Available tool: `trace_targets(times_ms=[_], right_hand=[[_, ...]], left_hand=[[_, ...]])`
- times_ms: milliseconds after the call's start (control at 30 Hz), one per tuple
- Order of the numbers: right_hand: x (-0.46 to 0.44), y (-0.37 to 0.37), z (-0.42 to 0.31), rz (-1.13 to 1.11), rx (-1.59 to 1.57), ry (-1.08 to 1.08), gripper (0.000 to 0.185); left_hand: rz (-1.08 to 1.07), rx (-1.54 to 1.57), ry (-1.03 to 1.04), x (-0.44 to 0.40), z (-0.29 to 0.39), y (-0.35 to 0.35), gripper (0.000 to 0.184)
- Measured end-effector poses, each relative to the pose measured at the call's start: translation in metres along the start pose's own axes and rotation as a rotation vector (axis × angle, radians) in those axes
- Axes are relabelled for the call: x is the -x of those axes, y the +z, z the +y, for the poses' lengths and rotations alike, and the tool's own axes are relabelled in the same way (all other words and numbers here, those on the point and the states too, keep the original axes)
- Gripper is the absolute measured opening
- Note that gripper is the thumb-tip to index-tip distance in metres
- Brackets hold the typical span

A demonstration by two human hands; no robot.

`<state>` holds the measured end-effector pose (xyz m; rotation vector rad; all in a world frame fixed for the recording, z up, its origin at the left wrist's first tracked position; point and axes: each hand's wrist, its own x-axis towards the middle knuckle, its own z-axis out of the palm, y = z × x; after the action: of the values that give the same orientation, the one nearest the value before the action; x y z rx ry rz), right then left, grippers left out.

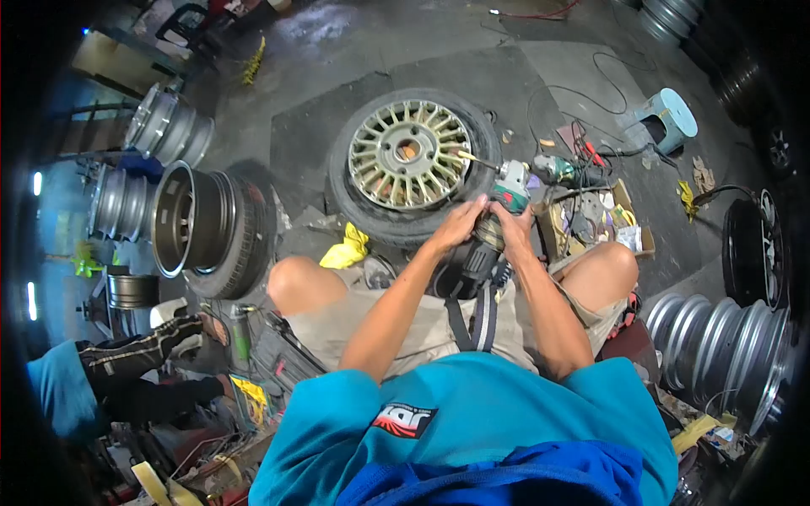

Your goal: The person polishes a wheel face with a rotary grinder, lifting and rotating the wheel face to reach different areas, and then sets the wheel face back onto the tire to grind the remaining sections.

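A green and black handheld power grinder (484, 251) with a silver head is held in front of my lap. My left hand (461, 223) wraps round its body from the left, and my right hand (514, 228) grips it from the right. From the head a thin rod with a pale tip (466, 156) points left to the edge of a multi-spoke alloy wheel (391, 157). Whether the tip touches the spokes I cannot tell. The wheel lies face up on a tyre (339, 177) on the floor.
A second green power tool (553, 169) with cords and a cardboard box (645, 239) of discs lie at right, near a light-blue stool (675, 114). Bare rims (717, 337) stand right; a bronze rim (173, 219) leans left. A yellow cloth (346, 249) is near my knee. Another person's sleeve (143, 346) shows left.
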<state>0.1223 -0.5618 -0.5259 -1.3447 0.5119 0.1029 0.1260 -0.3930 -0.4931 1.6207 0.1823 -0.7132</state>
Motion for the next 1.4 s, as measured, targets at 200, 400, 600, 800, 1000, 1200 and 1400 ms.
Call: trace_targets(times_ms=[200,400,600,800,1000,1200,1400], right_hand=[[-0.008,-0.006,0.028,-0.004,0.054,-0.119,0.086],[-0.011,-0.009,0.053,-0.126,-0.116,-0.074,0.065],[-0.013,0.000,0.062,-0.257,-0.103,0.055,0.024],[-0.018,0.022,0.042,-0.313,0.148,0.240,0.048],[-0.040,0.038,0.060,-0.284,0.171,0.195,0.062],[-0.031,0.033,0.044,-0.254,0.234,0.209,0.046],[-0.022,0.022,0.030,-0.347,0.260,0.216,0.044]], left_hand=[[0.094,-0.039,0.136,-0.027,-0.025,0.035,0.102],[0.265,-0.075,0.095,-0.017,-0.014,0.049,0.098],[0.347,-0.087,-0.047,-0.012,-0.012,0.048,0.115],[0.479,-0.057,-0.042,-0.042,-0.050,0.038,0.110],[0.492,-0.024,-0.084,-0.027,-0.025,0.016,0.109],[0.487,0.009,-0.103,-0.032,-0.031,0.026,0.104],[0.542,0.087,-0.143,-0.024,-0.033,0.042,0.100]])
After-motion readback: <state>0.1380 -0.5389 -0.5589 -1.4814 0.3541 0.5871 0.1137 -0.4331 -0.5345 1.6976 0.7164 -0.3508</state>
